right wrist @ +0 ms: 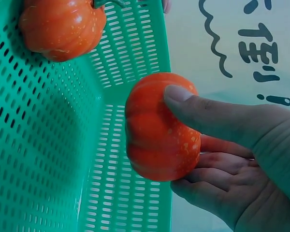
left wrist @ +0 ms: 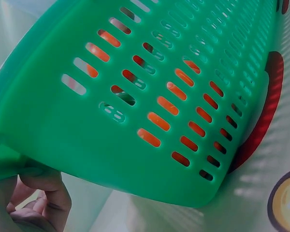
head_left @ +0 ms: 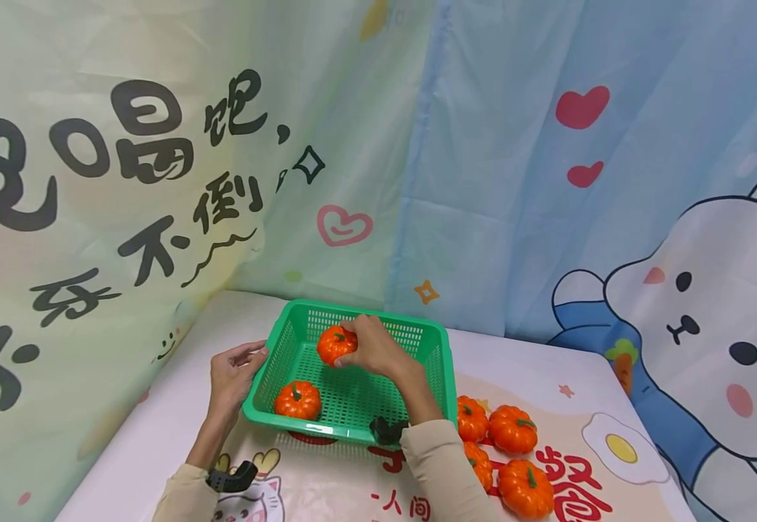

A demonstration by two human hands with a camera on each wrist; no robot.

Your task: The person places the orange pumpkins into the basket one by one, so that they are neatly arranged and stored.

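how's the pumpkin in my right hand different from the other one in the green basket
The held pumpkin is gripped by your right hand above the basket floor; the loose pumpkin rests on the floor, untouched. The held one is near the far wall, the loose one near the front rim. Both are small and orange with green stems.

Bright, even, soft light with faint shadows. The head view bends at its edges. Both wrist views are close, slightly soft, and tinted green by the basket (left wrist: pixel 135 96).

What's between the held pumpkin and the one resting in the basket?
Only bare green basket floor lies between the held pumpkin and the resting pumpkin, seen in the head view.
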